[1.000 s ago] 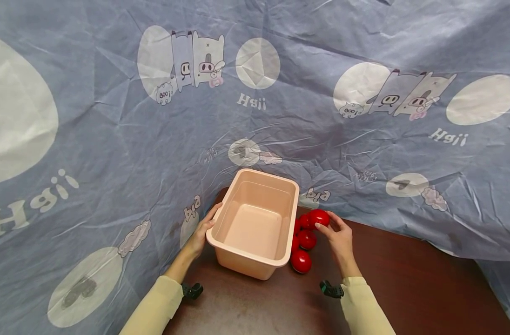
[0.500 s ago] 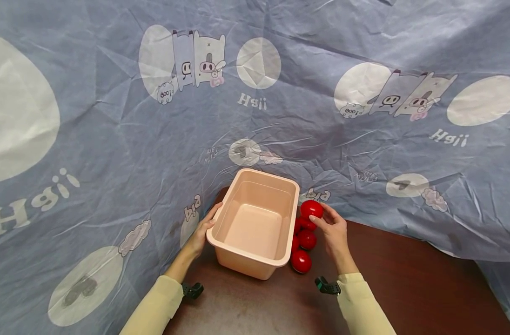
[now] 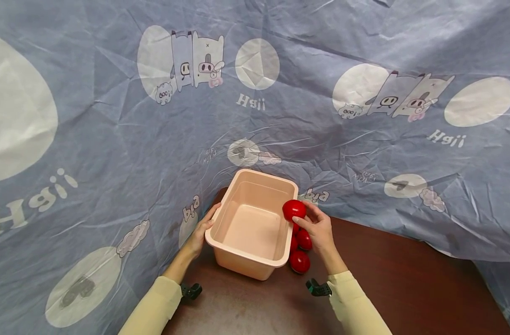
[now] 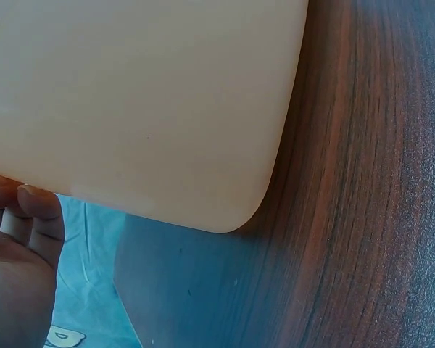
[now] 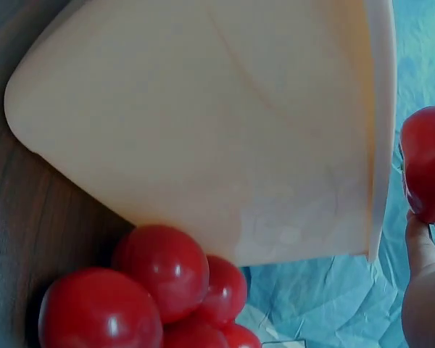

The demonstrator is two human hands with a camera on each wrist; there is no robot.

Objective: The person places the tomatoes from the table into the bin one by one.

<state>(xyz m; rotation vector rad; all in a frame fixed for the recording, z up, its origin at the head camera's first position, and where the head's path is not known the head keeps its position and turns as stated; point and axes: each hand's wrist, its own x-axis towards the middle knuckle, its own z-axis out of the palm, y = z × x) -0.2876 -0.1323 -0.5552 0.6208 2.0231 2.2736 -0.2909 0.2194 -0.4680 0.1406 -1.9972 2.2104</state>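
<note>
A pale peach plastic basin (image 3: 255, 265), deep and rectangular, stands on the table. My left hand (image 3: 201, 231) holds its left side, fingertips right at the wall under the rim in the left wrist view. In my right hand (image 3: 318, 228) a red tomato (image 3: 294, 210) is pinched between thumb and fingers. This tomato overlaps the basin's right rim in the head view; the right wrist view has it just beyond the rim, lobed and glossy. Several more tomatoes (image 5: 100, 312) lie in a cluster against the basin's right side, partly hidden by the right hand and the held tomato.
The dark brown wooden table (image 3: 397, 279) extends to the right and toward me. Blue-grey printed sheeting (image 3: 322, 153) hangs as walls behind and to the left, close to the basin. A dark strap device (image 3: 318, 287) sits at my right wrist.
My right hand has picked the tomato up from beside the cluster and carried it left, up to the basin's right rim. My left hand and the basin have stayed in place.
</note>
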